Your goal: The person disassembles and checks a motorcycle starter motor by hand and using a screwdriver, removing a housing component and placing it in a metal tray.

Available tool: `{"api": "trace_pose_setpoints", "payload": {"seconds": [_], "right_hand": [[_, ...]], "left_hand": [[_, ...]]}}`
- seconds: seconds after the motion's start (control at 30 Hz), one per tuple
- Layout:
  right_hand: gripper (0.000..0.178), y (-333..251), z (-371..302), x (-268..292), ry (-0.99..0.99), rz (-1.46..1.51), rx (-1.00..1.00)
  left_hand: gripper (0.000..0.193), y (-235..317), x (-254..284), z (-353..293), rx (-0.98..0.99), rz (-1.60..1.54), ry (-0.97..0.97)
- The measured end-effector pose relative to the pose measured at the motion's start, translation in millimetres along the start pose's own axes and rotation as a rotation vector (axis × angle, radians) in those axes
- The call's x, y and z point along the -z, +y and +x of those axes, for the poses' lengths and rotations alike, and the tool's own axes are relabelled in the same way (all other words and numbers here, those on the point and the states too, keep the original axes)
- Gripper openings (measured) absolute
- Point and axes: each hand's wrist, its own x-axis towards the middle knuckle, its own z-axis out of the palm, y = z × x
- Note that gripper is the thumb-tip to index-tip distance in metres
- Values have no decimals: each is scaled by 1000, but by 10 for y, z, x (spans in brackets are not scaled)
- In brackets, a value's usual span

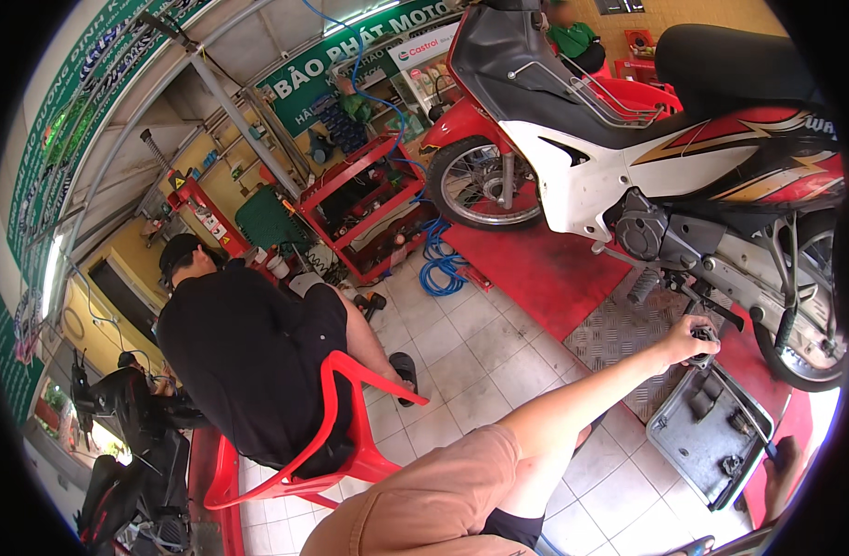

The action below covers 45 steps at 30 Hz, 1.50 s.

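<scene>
Nearest, the wearer's left arm, in a tan sleeve (pixel 424 491), crosses the lower foreground to the left hand (pixel 682 343), whose fingers are curled closed around a dark metal part (pixel 703 353). The part lies within the grasp, at the fingertips, by the upper edge of a shallow tray (pixel 681 443); whether it touches the tray cannot be told. The fingers cover some of its outline, so its full shape is unclear. At the lower right rim, the right hand (pixel 787 466) is shadowed and partly cut off; its opening and any hold cannot be told.

The tray is grey, rectangular and round-cornered. It carries a cylindrical piece (pixel 705 400), a rounded piece (pixel 741 423) and a small, irregular dark piece (pixel 731 464), their details too small to resolve.

Beyond the hand stands a motorcycle (pixel 572 167) with glossy white and red panels, its rear cropped by the fisheye border. Beneath it are patterned metal plate (pixel 619 366) and a flat red surface (pixel 554 278). To the left, a person in black (pixel 234 361), seen from behind, sits on a smooth red chair (pixel 330 408) over square pale tiles (pixel 480 343). Farther back lie a coiled blue hose (pixel 437 264) and a red shelved cart (pixel 350 190).
</scene>
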Motion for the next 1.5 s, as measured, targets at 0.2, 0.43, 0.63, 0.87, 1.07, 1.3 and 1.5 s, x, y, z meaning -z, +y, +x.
{"api": "trace_pose_setpoints", "payload": {"seconds": [0.2,0.43,0.63,0.87,1.07,1.3,1.5], "right_hand": [[48,152,25,95,-172,88,-283],[59,170,-89,25,-96,1,-219],[52,-389,-67,-129,-9,171,-70],[59,699,-146,150,-143,-92,-103],[29,-150,-94,-155,282,-19,111],[50,-134,-167,-35,51,2,41],[28,-1135,61,145,99,-138,12]], "left_hand": [[16,-184,11,101,-57,57,-3],[17,-194,-43,143,-33,4,-9],[18,-166,-29,136,-19,14,-44],[20,-98,-74,110,-41,69,-50],[18,-219,-25,128,-91,70,63],[18,-89,-57,-50,-71,80,-51],[23,-29,-111,149,-183,48,-125]]}}
